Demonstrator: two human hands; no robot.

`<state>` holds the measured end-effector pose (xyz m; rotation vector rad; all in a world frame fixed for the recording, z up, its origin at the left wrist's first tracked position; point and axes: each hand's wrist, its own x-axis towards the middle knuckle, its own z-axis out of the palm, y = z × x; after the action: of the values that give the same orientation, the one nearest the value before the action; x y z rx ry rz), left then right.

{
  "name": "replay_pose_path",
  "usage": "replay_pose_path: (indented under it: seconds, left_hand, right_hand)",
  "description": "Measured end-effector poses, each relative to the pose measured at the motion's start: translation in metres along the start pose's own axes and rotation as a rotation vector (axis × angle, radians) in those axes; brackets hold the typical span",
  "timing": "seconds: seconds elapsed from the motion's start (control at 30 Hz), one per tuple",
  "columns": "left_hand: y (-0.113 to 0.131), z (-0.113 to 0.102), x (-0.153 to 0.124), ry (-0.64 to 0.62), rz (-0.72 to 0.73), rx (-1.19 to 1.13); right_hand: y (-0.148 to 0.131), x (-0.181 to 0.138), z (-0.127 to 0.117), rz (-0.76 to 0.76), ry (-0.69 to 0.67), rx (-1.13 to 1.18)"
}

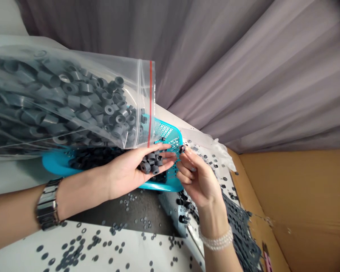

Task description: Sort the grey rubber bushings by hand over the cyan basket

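Note:
My left hand lies palm up, fingers extended, cradling several small dark grey tubular spacers. Close to its fingertips, my right hand pinches one dark spacer between thumb and forefinger. Under my left hand is a turquoise plastic basket holding many dark pieces, partly hidden by that hand and a bag. The clear zip bag, with a red stripe along its mouth, is full of grey spacers and extends over the basket at the left.
Small dark discs are scattered over the white table and a dark sheet. Perforated dark sheets lie at the right beside a cardboard panel. A grey curtain hangs behind. A pink-handled tool is at lower right.

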<state>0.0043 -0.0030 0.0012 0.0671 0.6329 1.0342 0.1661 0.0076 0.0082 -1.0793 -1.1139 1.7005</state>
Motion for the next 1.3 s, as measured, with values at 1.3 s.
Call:
replay_pose_path:
  seconds: [1.3]
  left_hand:
    - [0.001, -0.011, 0.005, -0.115, 0.099, -0.108]
  right_hand:
    - [0.055, -0.056, 0.048, 0.190, -0.487, -0.725]
